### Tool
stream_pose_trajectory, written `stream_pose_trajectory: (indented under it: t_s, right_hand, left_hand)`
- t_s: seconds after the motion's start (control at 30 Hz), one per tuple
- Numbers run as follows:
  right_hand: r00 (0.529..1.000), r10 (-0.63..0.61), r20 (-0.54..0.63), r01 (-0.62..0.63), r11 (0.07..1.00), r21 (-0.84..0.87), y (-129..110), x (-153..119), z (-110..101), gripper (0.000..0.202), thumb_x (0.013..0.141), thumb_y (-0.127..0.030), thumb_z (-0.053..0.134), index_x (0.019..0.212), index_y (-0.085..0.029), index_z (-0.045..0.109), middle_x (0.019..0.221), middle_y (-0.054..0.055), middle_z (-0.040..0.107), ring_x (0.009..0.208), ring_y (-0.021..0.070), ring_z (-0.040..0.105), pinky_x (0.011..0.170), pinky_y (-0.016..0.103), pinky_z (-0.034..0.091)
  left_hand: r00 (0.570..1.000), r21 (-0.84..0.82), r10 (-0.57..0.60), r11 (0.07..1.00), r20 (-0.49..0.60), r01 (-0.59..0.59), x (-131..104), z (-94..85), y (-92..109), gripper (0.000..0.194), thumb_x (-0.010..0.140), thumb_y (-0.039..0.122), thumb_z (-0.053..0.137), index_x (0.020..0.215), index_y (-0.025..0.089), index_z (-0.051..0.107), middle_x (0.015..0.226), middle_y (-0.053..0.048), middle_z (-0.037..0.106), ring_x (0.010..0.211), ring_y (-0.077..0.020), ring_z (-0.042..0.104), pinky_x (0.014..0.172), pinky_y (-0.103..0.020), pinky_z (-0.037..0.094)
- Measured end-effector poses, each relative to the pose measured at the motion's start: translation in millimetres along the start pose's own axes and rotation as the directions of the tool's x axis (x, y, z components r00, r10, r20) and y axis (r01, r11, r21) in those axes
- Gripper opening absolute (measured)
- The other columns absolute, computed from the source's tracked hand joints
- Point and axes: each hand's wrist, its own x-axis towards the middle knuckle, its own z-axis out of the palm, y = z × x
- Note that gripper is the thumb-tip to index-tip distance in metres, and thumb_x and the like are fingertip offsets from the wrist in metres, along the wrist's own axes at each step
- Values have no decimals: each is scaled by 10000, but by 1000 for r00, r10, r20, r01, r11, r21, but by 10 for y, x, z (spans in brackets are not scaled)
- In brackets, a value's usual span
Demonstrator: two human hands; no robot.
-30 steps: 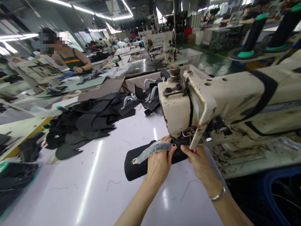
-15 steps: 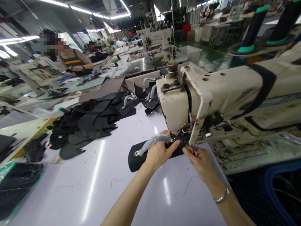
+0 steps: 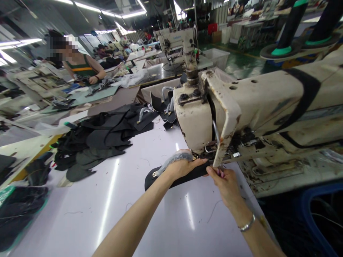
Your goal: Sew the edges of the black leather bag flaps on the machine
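A long black bag panel [image 3: 187, 177] with a rounded end lies under the head of the sewing machine [image 3: 195, 125]. Its carry handle, wrapped in clear plastic [image 3: 171, 161], is fixed to it with gold-coloured metal fittings. My left hand [image 3: 182, 167] rests flat on the panel by the handle, thumb stretched toward the needle area; its other fingers are partly hidden. At the panel's near right edge, below the machine's bent guard, my right hand [image 3: 223, 182] is closed around a small pink thing [image 3: 220, 172], mostly covered by the fingers. The needle itself is hidden.
A heap of black cut pieces [image 3: 99, 139] covers the table's far left. Behind the machine head lie several panels with wrapped handles [image 3: 146, 116]. Thread cones [image 3: 289, 32] stand at upper right. Across the way, a person [image 3: 83, 67] works at another table.
My left hand has flattened, its thumb now lying straighter along the panel. The panel's rounded end has swung slightly away from me. My right hand stays at the near edge, the pink thing still in it.
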Motion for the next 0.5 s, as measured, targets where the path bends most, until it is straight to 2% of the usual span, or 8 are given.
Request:
stream_pose_trajectory:
  t_s: [0.1,0.2,0.27,0.33,0.4,0.47,0.5]
  right_hand:
    - [1000,13,-21,-13,1000,22,15,1,36,468,782,-574,777,575,-164,690,524,-52,385,532,98,267,515,263,221]
    - [998,28,-49,-26,998,48,28,-7,78,453,784,-575,780,617,-156,740,545,-47,415,534,96,288,522,260,231]
    - [997,41,-73,-36,997,71,17,-15,110,455,773,-578,786,609,-156,742,547,-45,420,536,97,307,525,259,241]
    - [994,54,-97,-45,995,93,-10,-21,141,462,757,-584,790,586,-158,733,533,-45,405,535,101,323,524,260,249]
    - [991,66,-114,-53,993,109,-44,-21,170,463,738,-584,794,565,-160,725,518,-45,394,533,105,335,521,260,256]
    - [990,78,-120,-63,991,121,-79,-18,194,457,722,-582,796,559,-160,730,507,-40,404,532,109,349,517,260,262]
    - [989,86,-123,-71,990,125,-96,-16,204,456,717,-584,795,561,-159,737,502,-37,412,530,111,354,515,261,265]
  left_hand:
    - [990,31,-108,994,87,105,90,-18,-13,167,848,464,733,860,297,742,734,-20,761,932,-262,763,825,-292,557]
    - [977,44,-171,985,131,167,159,-5,1,186,829,461,750,856,277,756,721,-33,759,924,-275,765,840,-317,565]
    - [982,73,-122,991,147,112,189,14,35,178,786,454,790,828,284,759,690,-26,752,890,-278,769,816,-322,579]
    - [976,127,-8,992,220,-21,204,41,91,184,713,443,843,795,302,758,679,-7,754,828,-269,771,775,-322,597]
    - [919,167,57,977,390,-131,200,79,161,232,603,385,911,764,316,759,697,5,767,791,-270,769,765,-346,613]
    - [851,158,24,980,524,-125,180,128,232,335,480,266,963,745,318,764,732,-2,780,804,-289,771,811,-394,620]
    - [871,123,8,989,492,-79,167,153,264,406,402,193,978,728,308,766,733,-13,781,803,-306,770,830,-424,620]
